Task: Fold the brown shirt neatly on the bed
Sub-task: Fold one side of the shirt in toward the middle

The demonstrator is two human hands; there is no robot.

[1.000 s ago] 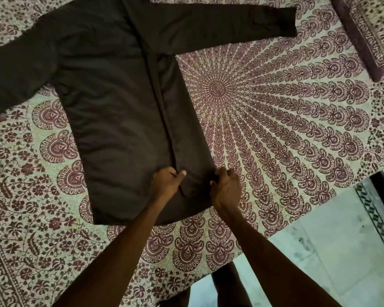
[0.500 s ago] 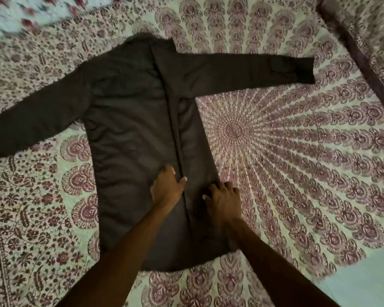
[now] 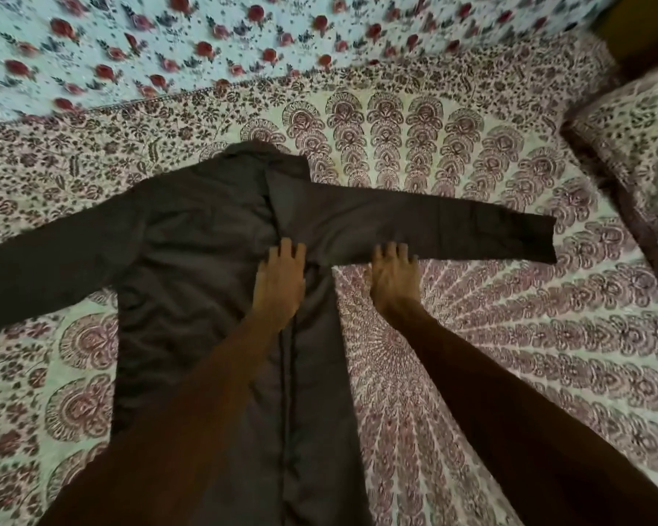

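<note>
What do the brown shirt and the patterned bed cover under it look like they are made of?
The brown shirt looks like a smooth woven cloth, perhaps cotton or a blend, with a faint sheen and soft creases. It lies flat under the left hand. The bed cover looks like thin, matte printed cotton: a maroon mandala print on cream. The exact fibre of either cannot be told.

Shirt (image 3: 190, 260) plain dark brown; bedsheet (image 3: 509, 336) cream, maroon mandala print; far cloth (image 3: 244, 36) pale, seemingly red-flowered.

Both arms extended; L hand (image 3: 280, 282) & R hand (image 3: 394, 279) flat, palms down.
</note>
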